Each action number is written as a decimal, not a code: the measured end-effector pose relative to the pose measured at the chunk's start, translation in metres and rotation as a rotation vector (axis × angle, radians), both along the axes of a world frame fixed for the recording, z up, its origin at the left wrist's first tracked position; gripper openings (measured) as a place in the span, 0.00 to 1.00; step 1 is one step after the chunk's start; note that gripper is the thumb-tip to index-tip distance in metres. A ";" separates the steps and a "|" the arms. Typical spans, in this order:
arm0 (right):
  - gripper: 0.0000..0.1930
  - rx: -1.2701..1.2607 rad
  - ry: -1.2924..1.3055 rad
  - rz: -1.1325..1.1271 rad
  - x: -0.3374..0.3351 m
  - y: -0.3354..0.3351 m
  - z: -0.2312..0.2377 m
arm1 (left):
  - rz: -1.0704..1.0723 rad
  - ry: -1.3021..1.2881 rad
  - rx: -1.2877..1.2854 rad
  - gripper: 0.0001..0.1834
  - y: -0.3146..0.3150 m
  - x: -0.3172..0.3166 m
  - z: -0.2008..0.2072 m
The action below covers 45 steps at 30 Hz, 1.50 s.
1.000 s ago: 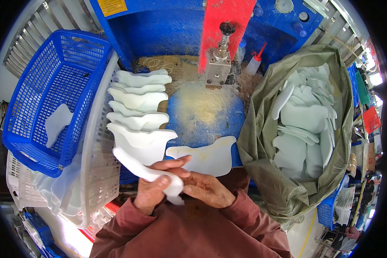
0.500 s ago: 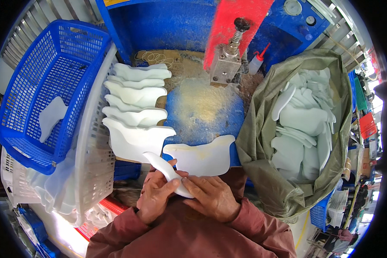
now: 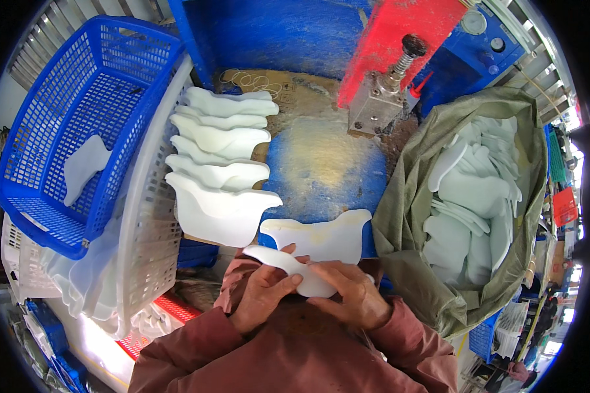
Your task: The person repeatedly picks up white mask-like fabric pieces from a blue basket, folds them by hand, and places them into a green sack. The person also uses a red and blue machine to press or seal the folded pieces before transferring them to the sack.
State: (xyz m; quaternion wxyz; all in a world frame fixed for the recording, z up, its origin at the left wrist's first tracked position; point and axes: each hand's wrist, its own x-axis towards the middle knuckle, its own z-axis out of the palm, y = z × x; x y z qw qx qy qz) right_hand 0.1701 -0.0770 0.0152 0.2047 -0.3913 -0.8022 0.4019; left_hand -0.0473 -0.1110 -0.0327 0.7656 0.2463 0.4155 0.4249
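Close to my body, both hands hold a thin white curved piece (image 3: 313, 284) with a wavy outline. My left hand (image 3: 266, 296) grips its left part between thumb and fingers. With fingers laid over its right part, my right hand (image 3: 355, 296) pinches it from the other side. Just beyond the hands, a similar white piece (image 3: 321, 237) lies flat on the blue work surface (image 3: 331, 180), with yellowish marks near its top edge. To the left, several more white pieces (image 3: 224, 213) overlap in a row running away from me.
A red machine arm with a metal block (image 3: 376, 105) stands over the far work surface. At right, an open olive-green sack (image 3: 406, 252) holds many white pieces. At left, a blue basket (image 3: 42, 232) with one piece rests above a white basket (image 3: 152, 255). A gauge (image 3: 473, 22) sits far right.
The held piece has turned from nearly edge-on to show more of its face. My right hand has shifted right along it, and the whole view has shifted slightly.
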 end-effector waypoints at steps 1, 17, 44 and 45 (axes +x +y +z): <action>0.30 0.096 -0.055 0.030 0.005 0.005 0.000 | 0.003 0.068 -0.007 0.28 0.000 -0.006 -0.004; 0.31 0.268 -0.178 0.088 0.019 0.050 -0.022 | 0.233 0.683 0.223 0.14 0.029 -0.032 -0.044; 0.32 0.213 -0.236 0.079 0.007 0.068 -0.057 | 0.190 1.120 0.344 0.10 0.059 -0.027 -0.057; 0.31 0.210 -0.239 0.082 0.007 0.068 -0.057 | 0.190 1.111 0.332 0.10 0.060 -0.027 -0.056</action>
